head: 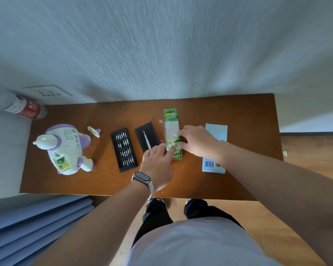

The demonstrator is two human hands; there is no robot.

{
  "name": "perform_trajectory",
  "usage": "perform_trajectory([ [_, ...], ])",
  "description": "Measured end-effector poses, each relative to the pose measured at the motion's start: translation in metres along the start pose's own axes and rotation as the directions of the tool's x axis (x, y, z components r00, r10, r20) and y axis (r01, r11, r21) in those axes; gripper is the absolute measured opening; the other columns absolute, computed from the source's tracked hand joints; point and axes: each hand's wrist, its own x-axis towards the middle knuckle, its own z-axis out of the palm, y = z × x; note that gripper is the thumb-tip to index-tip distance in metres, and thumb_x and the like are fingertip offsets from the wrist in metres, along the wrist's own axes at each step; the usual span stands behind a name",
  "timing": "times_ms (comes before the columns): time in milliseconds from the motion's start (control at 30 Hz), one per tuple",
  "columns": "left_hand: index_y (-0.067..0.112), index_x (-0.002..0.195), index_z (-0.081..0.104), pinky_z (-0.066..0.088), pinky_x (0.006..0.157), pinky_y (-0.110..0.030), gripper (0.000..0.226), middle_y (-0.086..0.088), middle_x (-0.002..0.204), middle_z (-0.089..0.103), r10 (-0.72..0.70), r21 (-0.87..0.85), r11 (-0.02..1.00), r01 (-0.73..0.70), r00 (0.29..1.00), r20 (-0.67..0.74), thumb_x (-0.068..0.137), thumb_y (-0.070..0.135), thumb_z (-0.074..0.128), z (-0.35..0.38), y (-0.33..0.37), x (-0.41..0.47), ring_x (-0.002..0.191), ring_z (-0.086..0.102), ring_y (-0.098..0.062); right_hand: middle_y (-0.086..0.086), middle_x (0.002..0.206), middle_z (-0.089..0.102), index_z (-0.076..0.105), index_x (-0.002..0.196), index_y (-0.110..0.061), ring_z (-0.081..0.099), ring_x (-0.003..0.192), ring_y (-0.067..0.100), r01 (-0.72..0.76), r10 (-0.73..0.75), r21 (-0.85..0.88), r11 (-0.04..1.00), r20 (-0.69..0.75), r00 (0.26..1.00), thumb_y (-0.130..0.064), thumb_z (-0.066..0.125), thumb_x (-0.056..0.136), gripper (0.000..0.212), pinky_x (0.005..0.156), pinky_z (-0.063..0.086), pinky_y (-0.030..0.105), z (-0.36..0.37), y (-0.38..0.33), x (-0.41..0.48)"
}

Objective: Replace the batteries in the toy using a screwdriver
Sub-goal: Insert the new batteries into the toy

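Pressing the battery pack [171, 125] down with your left hand [158, 164], fingers fairly straight, you pinch its batteries [173, 142] in your right hand [199, 141].

Red-labelled can [25, 108] by the table's [238, 116] far-left corner; blue packet [216, 131] right

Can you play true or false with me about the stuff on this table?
1. Both the left hand and the right hand touch the green battery pack. True.
2. The white and purple plastic toy lies at the right end of the brown wooden table. False: the toy lies at the table's left end.
3. The white screwdriver lies on the black case lid. True.
4. The black tray of screwdriver bits is empty. False: rows of bits fill the tray.
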Motion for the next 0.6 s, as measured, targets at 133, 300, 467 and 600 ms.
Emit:
perform_trajectory([
  [133, 0.028, 0.154, 0.029, 0.03, 0.116, -0.043, 0.061, -0.005, 0.154, 0.037, 0.0, -0.013, 1.0, 0.0, 1.0, 0.015, 0.097, 0.029, 0.05, 0.0, -0.003, -0.002, 0.138, 0.037, -0.026, 0.0, 0.108, 0.06, 0.061, 0.127, -0.022, 0.056, 0.089, 0.018, 0.014, -0.015, 0.017, 1.0, 0.025, 1.0, -0.035, 0.057, 0.097, 0.033, 0.083, 0.034, 0.029, -0.004, 0.001, 0.003],
  [300, 0.025, 0.155, 0.029, 0.028, 0.118, -0.042, 0.066, -0.006, 0.161, 0.03, 0.044, -0.027, 0.999, -0.044, 0.999, 0.002, 0.094, 0.028, 0.054, 0.0, -0.007, -0.008, 0.146, 0.031, -0.026, 0.003, 0.106, 0.061, 0.063, 0.119, -0.015, 0.059, 0.089, 0.023, 0.021, -0.018, -0.092, 0.995, 0.035, 0.999, -0.034, 0.057, 0.096, 0.03, 0.087, 0.039, 0.035, -0.01, 0.004, 0.002],
  [467, 0.024, 0.159, 0.019, 0.018, 0.123, -0.043, 0.074, -0.004, 0.167, 0.016, 0.13, -0.002, 0.992, -0.13, 0.99, 0.049, 0.094, 0.029, 0.054, -0.002, -0.007, -0.009, 0.153, 0.017, -0.026, -0.001, 0.091, 0.058, 0.059, 0.1, -0.015, 0.057, 0.083, 0.022, -0.013, 0.02, -0.129, 0.991, 0.05, 0.999, -0.031, 0.059, 0.093, 0.017, 0.082, 0.037, 0.036, -0.016, 0.009, 0.001],
  [600, 0.025, 0.159, 0.016, 0.016, 0.124, -0.044, 0.071, -0.003, 0.168, 0.011, 0.153, 0.023, 0.988, -0.155, 0.985, 0.075, 0.097, 0.03, 0.051, -0.002, -0.003, -0.007, 0.154, 0.012, -0.026, -0.004, 0.09, 0.058, 0.06, 0.103, -0.019, 0.059, 0.084, 0.021, -0.017, 0.022, -0.109, 0.994, 0.04, 0.999, -0.033, 0.06, 0.092, 0.017, 0.086, 0.038, 0.038, -0.015, 0.012, 0.0],
])
